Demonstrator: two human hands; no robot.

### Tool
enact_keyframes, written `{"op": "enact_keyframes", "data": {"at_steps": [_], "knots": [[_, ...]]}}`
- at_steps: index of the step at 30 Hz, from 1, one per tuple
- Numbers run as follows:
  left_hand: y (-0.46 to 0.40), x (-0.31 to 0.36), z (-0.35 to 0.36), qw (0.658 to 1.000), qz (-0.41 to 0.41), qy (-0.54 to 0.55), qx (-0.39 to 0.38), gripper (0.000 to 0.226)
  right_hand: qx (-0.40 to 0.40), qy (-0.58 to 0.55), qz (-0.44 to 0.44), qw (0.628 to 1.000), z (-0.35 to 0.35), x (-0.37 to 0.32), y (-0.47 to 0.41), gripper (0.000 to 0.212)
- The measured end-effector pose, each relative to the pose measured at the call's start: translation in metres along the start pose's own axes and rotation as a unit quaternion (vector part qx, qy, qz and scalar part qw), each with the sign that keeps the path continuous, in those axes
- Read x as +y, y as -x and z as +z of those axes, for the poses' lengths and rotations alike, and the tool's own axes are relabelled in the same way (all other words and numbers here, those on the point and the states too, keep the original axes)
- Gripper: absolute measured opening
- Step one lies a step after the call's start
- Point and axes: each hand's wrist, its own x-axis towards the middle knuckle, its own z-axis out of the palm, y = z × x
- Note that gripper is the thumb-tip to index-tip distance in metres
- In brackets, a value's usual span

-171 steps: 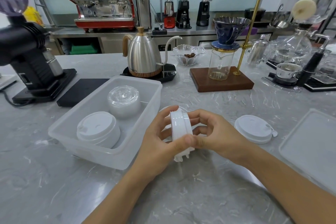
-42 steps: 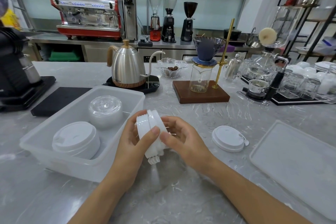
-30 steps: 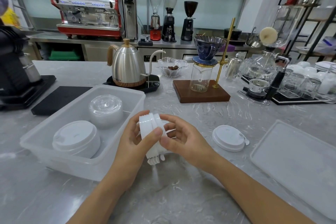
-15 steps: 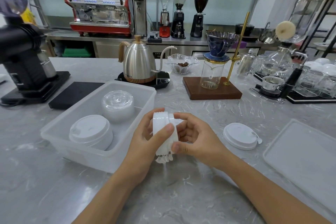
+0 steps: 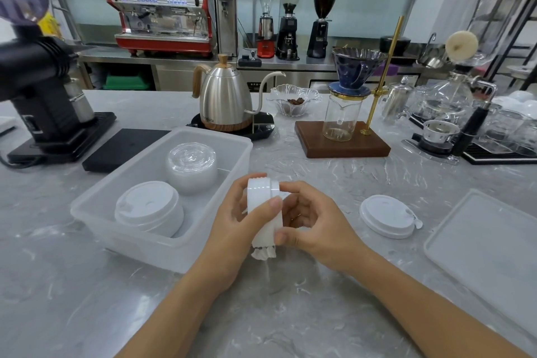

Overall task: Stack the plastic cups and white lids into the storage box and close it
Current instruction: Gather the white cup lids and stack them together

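Observation:
A small stack of white lids [image 5: 263, 212] stands on edge between my hands, just right of the storage box [image 5: 139, 244]. My left hand [image 5: 235, 229] grips it with the thumb across its rim, and my right hand [image 5: 313, 224] pinches its right side. Inside the translucent box sit a stack of white lids [image 5: 149, 208] at the front and upturned clear plastic cups [image 5: 191, 167] behind. One more white lid [image 5: 388, 219] lies flat on the counter to the right. The box's flat cover [image 5: 491, 247] lies at the far right.
A black scale pad [image 5: 122, 148] and a grinder [image 5: 40, 90] stand behind the box on the left. A steel kettle [image 5: 225, 96], a glass bowl [image 5: 293, 99] and a pour-over stand [image 5: 345, 136] line the back; glassware [image 5: 453, 113] crowds the right.
Both hands have kept hold of the stacked lids and turned them slightly. The view swung right, then back left. The box's contents and the loose lid have not moved.

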Motion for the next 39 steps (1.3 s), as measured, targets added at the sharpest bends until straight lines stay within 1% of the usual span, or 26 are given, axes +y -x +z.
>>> {"op": "enact_keyframes", "data": {"at_steps": [2, 3, 4, 5, 6, 7, 8, 9, 10, 12, 14, 15, 16, 18, 21, 23, 25, 27, 28, 30, 32, 36, 39], "knots": [[-0.002, 0.002, 0.0, 1.0, 0.006, 0.022, 0.022, 0.058, 0.008, 0.015, -0.02, 1.0, 0.0, 0.002, -0.002, 0.069], [-0.003, 0.003, 0.0, 0.999, 0.008, 0.026, 0.034, 0.058, 0.029, 0.024, -0.026, 0.999, 0.0, 0.002, -0.004, 0.068], [-0.004, 0.003, -0.001, 0.999, 0.008, 0.024, 0.043, 0.059, 0.063, 0.042, -0.031, 0.997, -0.002, 0.003, -0.007, 0.063], [-0.004, 0.002, -0.001, 0.998, 0.007, 0.019, 0.051, 0.059, 0.107, 0.066, -0.035, 0.991, -0.004, 0.004, -0.009, 0.051], [-0.005, 0.0, -0.001, 0.998, 0.006, 0.017, 0.057, 0.06, 0.147, 0.1, -0.04, 0.983, -0.007, 0.007, -0.012, 0.037], [-0.005, -0.002, -0.001, 0.998, 0.005, 0.017, 0.061, 0.061, 0.17, 0.151, -0.041, 0.973, -0.011, 0.011, -0.015, 0.03], [-0.005, -0.004, 0.001, 0.998, 0.004, 0.017, 0.064, 0.063, 0.166, 0.21, -0.04, 0.963, -0.016, 0.014, -0.017, 0.036], [-0.005, -0.004, 0.0, 0.998, 0.006, 0.016, 0.068, 0.065, 0.132, 0.265, -0.032, 0.955, -0.017, 0.018, -0.021, 0.045], [-0.005, -0.005, 0.0, 0.997, 0.008, 0.013, 0.071, 0.067, 0.082, 0.31, -0.011, 0.947, -0.018, 0.021, -0.023, 0.055], [-0.005, -0.006, 0.0, 0.997, 0.013, 0.009, 0.076, 0.068, -0.003, 0.375, 0.025, 0.927, -0.015, 0.027, -0.026, 0.07], [-0.006, -0.007, -0.001, 0.997, 0.016, 0.003, 0.08, 0.069, -0.053, 0.425, 0.039, 0.903, -0.012, 0.032, -0.026, 0.077], [-0.007, -0.007, 0.0, 0.997, 0.016, 0.0, 0.08, 0.069, -0.06, 0.435, 0.039, 0.898, -0.011, 0.033, -0.025, 0.076], [-0.007, -0.007, 0.0, 0.997, 0.016, -0.003, 0.08, 0.07, -0.05, 0.429, 0.035, 0.901, -0.012, 0.033, -0.024, 0.073], [-0.007, -0.008, 0.0, 0.996, 0.015, -0.008, 0.083, 0.07, -0.003, 0.391, 0.031, 0.92, -0.015, 0.03, -0.022, 0.062], [-0.007, -0.007, 0.001, 0.996, 0.015, -0.018, 0.083, 0.071, 0.039, 0.344, 0.052, 0.937, -0.019, 0.025, -0.019, 0.057], [-0.006, -0.007, 0.001, 0.996, 0.012, -0.009, 0.082, 0.071, 0.084, 0.309, 0.051, 0.946, -0.023, 0.022, -0.018, 0.054], [-0.006, -0.007, 0.001, 0.996, 0.017, -0.013, 0.086, 0.069, 0.15, 0.248, 0.039, 0.956, -0.029, 0.014, -0.017, 0.051], [-0.005, -0.006, 0.0, 0.995, 0.025, -0.026, 0.092, 0.061, 0.18, 0.156, 0.036, 0.971, -0.034, 0.005, -0.016, 0.048], [-0.005, -0.006, 0.0, 0.995, 0.026, -0.027, 0.094, 0.058, 0.177, 0.107, 0.038, 0.978, -0.035, 0.001, -0.015, 0.049], [-0.006, -0.005, -0.001, 0.995, 0.022, -0.019, 0.096, 0.057, 0.158, 0.027, 0.044, 0.986, -0.036, -0.004, -0.012, 0.057], [-0.007, -0.006, -0.001, 0.995, 0.013, -0.001, 0.097, 0.06, 0.133, -0.023, 0.058, 0.989, -0.036, -0.006, -0.011, 0.065], [-0.007, -0.005, -0.001, 0.996, 0.005, 0.023, 0.091, 0.065, 0.08, -0.032, 0.074, 0.994, -0.03, -0.012, -0.009, 0.07], [-0.006, -0.003, -0.001, 0.997, -0.008, 0.035, 0.067, 0.062, 0.059, -0.033, 0.06, 0.996, -0.019, -0.013, -0.006, 0.069]]}}
